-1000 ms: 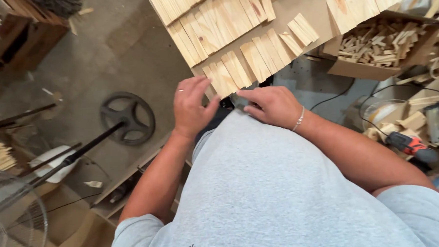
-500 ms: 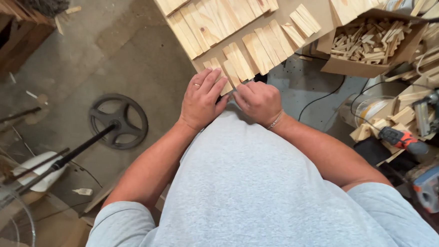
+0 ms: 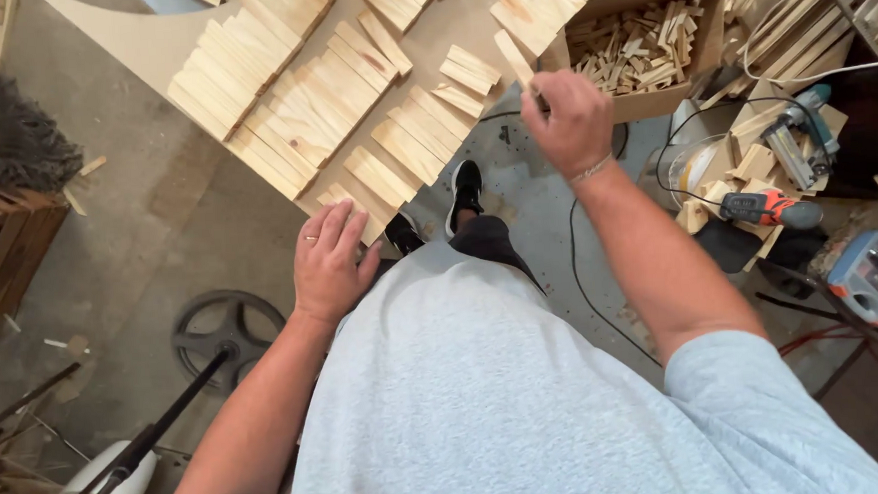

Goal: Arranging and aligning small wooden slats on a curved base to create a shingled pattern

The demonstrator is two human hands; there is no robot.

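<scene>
My right hand [image 3: 573, 120] is raised in front of me, fingers closed on the near end of a short pale wood slat [image 3: 512, 55] that points away towards the board. My left hand [image 3: 329, 258] hovers lower with fingers spread and nothing in it, just over the near edge of a flat board [image 3: 453, 31] on the floor. Rows of wood slats [image 3: 321, 103] lie side by side on that board. The slat nearest my left hand [image 3: 385, 175] lies just beyond its fingertips.
A cardboard box [image 3: 686, 89] of small wood offcuts stands right of the board. An orange drill [image 3: 768, 210], cables and more tools lie on the floor at right. A round black stand base [image 3: 225, 333] sits at left. My shoes [image 3: 466, 190] are at the board's edge.
My hands were together in front of my belly. They have parted: the right hand has risen up and right with a slat, and the left has opened and dropped to the left.
</scene>
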